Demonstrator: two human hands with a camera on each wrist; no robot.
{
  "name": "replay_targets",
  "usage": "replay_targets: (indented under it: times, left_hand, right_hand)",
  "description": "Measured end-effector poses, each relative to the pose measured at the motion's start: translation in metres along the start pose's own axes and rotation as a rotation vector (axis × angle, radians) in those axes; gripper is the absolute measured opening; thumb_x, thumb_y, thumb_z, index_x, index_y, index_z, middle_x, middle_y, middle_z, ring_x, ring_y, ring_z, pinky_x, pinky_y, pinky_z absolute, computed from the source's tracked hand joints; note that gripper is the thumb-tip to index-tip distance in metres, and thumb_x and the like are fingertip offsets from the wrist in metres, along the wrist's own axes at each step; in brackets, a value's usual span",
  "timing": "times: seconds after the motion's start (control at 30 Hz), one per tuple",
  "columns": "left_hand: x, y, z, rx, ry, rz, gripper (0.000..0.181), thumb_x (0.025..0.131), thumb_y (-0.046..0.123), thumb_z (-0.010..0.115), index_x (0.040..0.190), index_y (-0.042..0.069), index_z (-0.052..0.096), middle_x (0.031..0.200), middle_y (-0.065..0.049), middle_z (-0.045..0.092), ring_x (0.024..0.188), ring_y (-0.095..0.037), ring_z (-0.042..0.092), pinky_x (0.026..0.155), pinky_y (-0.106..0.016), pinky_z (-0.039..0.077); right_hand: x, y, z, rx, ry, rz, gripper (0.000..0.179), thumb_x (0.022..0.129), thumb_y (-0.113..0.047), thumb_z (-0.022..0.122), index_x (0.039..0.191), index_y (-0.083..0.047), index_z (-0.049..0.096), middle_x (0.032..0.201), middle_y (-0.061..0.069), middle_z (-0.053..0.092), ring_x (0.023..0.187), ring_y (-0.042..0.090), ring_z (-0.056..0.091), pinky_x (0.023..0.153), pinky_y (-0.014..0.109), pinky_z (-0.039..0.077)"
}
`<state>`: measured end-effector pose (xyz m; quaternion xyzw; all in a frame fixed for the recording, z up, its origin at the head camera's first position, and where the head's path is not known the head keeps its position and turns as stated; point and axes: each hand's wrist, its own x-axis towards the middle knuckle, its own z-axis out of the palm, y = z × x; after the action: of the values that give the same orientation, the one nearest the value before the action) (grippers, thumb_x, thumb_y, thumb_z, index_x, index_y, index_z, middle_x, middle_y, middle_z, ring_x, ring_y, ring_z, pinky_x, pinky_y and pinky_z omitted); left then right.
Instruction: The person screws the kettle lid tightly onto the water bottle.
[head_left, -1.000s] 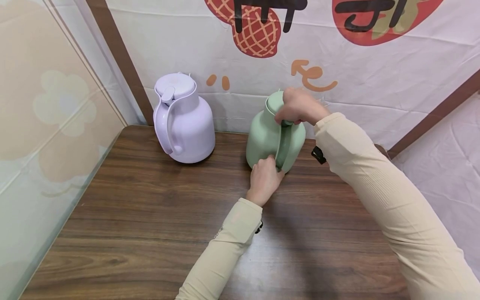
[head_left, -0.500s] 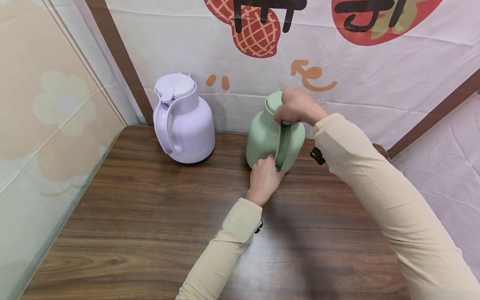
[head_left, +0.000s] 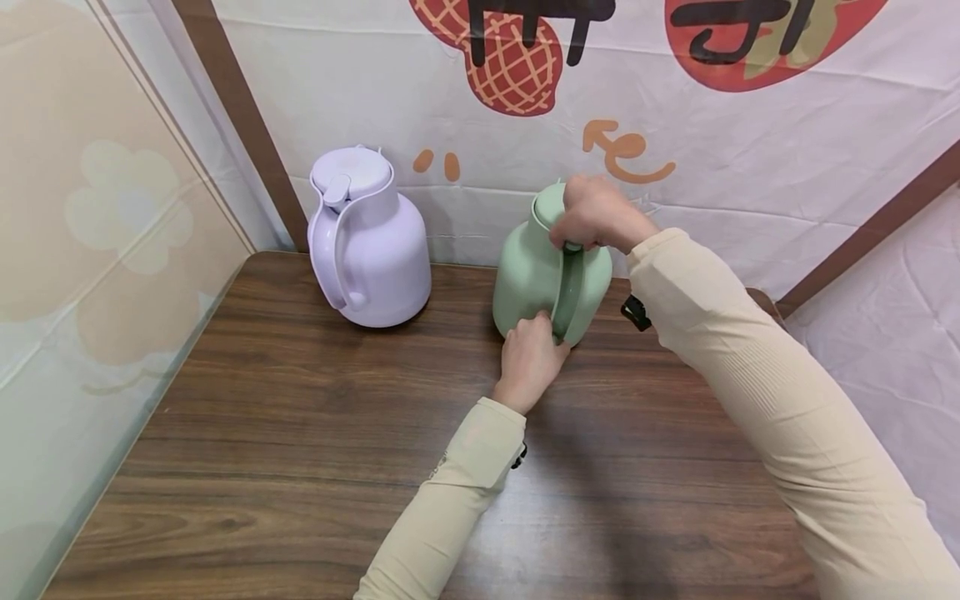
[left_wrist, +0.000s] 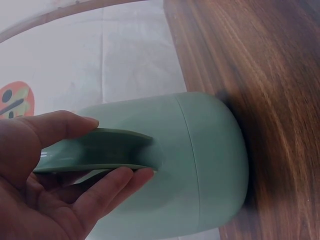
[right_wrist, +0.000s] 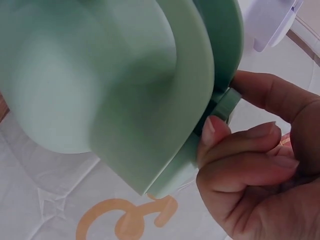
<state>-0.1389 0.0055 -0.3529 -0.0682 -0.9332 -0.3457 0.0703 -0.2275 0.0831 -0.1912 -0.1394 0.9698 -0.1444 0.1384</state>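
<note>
A green vacuum jug (head_left: 520,279) stands upright at the back of the wooden table, its handle facing me. Low on that handle (left_wrist: 112,145), my left hand (head_left: 528,360) has a grip, with the thumb on one edge and the fingers along the other. My right hand (head_left: 600,212) is at the jug's top, covering part of the lid (head_left: 551,203). In the right wrist view, its curled fingers pinch the small lever (right_wrist: 227,106) between the lid and the handle.
To the left, a lilac vacuum jug (head_left: 390,258) of the same shape stands upright near the back edge. A printed white cloth (head_left: 465,217) hangs right behind the table (head_left: 300,467). Another cloth panel (head_left: 82,250) runs along the left side.
</note>
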Motion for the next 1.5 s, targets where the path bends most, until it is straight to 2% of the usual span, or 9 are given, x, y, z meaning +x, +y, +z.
replay_targets:
  times: [0.2, 0.4, 0.67, 0.97, 1.3, 1.5]
  left_hand:
    - [-0.001, 0.001, 0.000, -0.001, 0.001, -0.009, 0.018, 0.080, 0.010, 0.065, 0.072, 0.006, 0.049, 0.056, -0.005, 0.048, 0.044, -0.019, 0.048, 0.042, -0.027, 0.036]
    - [-0.002, 0.001, 0.001, -0.004, 0.016, 0.007, 0.018, 0.080, 0.011, 0.067, 0.074, 0.004, 0.052, 0.059, -0.007, 0.050, 0.045, -0.021, 0.052, 0.042, -0.028, 0.039]
    - [-0.001, 0.001, 0.002, -0.001, 0.016, 0.009, 0.017, 0.081, 0.010, 0.065, 0.074, 0.005, 0.051, 0.057, -0.006, 0.049, 0.044, -0.019, 0.049, 0.042, -0.027, 0.037]
    - [-0.001, 0.001, 0.003, 0.004, 0.038, 0.005, 0.018, 0.081, 0.012, 0.066, 0.073, 0.005, 0.051, 0.059, -0.006, 0.051, 0.048, -0.023, 0.053, 0.044, -0.029, 0.041]
    - [-0.002, 0.002, 0.006, 0.021, 0.045, -0.006, 0.019, 0.081, 0.016, 0.067, 0.077, 0.004, 0.054, 0.062, -0.009, 0.055, 0.053, -0.026, 0.058, 0.047, -0.031, 0.044]
    - [-0.002, 0.002, 0.005, 0.024, 0.049, -0.002, 0.019, 0.081, 0.015, 0.067, 0.075, 0.005, 0.053, 0.060, -0.008, 0.054, 0.052, -0.026, 0.057, 0.047, -0.031, 0.044]
  right_hand:
    - [0.000, 0.000, 0.000, 0.007, -0.010, 0.001, 0.032, 0.069, -0.003, 0.057, 0.052, -0.012, 0.031, 0.043, -0.003, 0.026, 0.035, 0.010, 0.036, 0.041, 0.024, 0.032]
    - [-0.003, -0.002, 0.000, 0.007, -0.019, 0.016, 0.029, 0.069, -0.003, 0.055, 0.053, -0.012, 0.032, 0.043, -0.002, 0.028, 0.036, 0.010, 0.035, 0.041, 0.023, 0.031]
    - [-0.002, 0.002, 0.001, 0.008, -0.021, 0.008, 0.021, 0.071, -0.005, 0.056, 0.059, -0.009, 0.039, 0.045, 0.000, 0.033, 0.037, 0.012, 0.036, 0.041, 0.024, 0.032]
    - [-0.004, 0.006, 0.003, 0.000, 0.006, -0.026, 0.020, 0.073, -0.008, 0.057, 0.061, -0.008, 0.042, 0.046, 0.001, 0.037, 0.037, 0.012, 0.040, 0.041, 0.024, 0.035]
    - [-0.006, 0.013, 0.006, 0.032, 0.032, -0.030, 0.029, 0.076, -0.014, 0.061, 0.059, -0.008, 0.039, 0.045, -0.002, 0.033, 0.037, 0.013, 0.043, 0.042, 0.025, 0.038]
    - [-0.009, 0.016, 0.006, 0.069, 0.030, -0.020, 0.027, 0.079, -0.018, 0.064, 0.068, -0.004, 0.044, 0.051, 0.001, 0.042, 0.039, 0.013, 0.046, 0.044, 0.026, 0.040]
